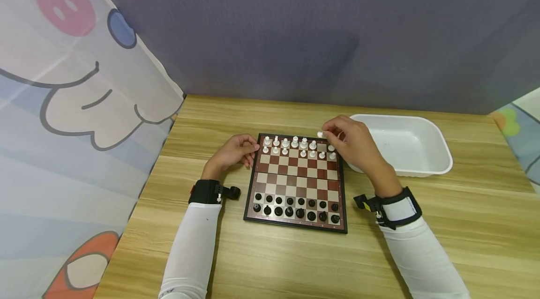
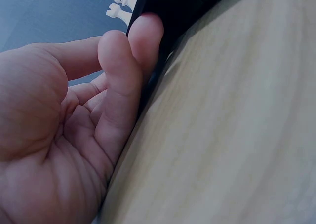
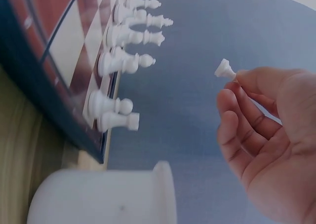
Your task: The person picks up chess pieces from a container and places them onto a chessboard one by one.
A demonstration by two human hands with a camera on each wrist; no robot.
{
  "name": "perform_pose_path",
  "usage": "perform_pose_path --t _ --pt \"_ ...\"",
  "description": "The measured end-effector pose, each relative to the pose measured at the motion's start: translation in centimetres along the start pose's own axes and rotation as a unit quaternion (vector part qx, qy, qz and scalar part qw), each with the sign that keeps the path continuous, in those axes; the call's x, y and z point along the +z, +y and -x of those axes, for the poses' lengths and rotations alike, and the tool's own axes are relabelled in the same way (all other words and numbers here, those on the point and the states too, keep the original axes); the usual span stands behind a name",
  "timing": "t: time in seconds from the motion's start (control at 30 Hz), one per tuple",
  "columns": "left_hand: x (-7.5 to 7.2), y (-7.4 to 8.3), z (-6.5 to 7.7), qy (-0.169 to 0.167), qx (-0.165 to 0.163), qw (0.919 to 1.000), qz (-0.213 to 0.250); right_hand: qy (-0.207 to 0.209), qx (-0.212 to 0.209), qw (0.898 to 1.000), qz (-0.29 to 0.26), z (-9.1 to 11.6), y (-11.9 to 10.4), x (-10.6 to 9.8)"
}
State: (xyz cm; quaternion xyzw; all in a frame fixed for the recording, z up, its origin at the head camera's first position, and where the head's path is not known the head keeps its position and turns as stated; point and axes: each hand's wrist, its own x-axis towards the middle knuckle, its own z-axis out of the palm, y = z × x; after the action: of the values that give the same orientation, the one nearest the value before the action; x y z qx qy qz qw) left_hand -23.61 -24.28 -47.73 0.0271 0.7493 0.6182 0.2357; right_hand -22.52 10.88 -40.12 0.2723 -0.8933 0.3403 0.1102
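Note:
The chessboard (image 1: 292, 180) lies on the table with white pieces along its far side and black pieces (image 1: 289, 212) along its near side. My left hand (image 1: 234, 151) grips the board's left edge near the far corner, its fingertips (image 2: 148, 34) against the black rim. Over the far right part of the board, my right hand (image 1: 352, 142) pinches a small white chess piece (image 3: 225, 69) between thumb and finger. The piece's wide base points away from the fingers, which hide the rest. Below it, one square (image 1: 322, 147) in the white back row is bare, beside the corner rook (image 3: 118, 121).
A white plastic tub (image 1: 443, 149) stands on the wooden table (image 1: 476, 224) right of the board, close by my right hand. Behind the table rises a grey partition (image 1: 270, 32). A cartoon-printed sheet (image 1: 76, 116) hangs at the left.

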Motion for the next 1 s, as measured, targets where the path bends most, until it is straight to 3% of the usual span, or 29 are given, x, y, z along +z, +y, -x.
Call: perform_pose_path --t 0.37,0.73,1.0 --pt "0.1 0.2 0.0 0.002 0.0 1.0 -0.002 -0.031 -0.025 0.999 -0.005 -0.8 -1.2 1.3" --pt "-0.1 0.0 -0.2 0.001 0.003 1.0 -0.004 -0.074 -0.025 0.997 0.026 -0.8 -2.1 2.5" --pt "-0.1 0.0 -0.2 0.001 0.007 0.9999 -0.007 -0.112 -0.048 0.99 0.066 -1.4 -2.5 3.3"
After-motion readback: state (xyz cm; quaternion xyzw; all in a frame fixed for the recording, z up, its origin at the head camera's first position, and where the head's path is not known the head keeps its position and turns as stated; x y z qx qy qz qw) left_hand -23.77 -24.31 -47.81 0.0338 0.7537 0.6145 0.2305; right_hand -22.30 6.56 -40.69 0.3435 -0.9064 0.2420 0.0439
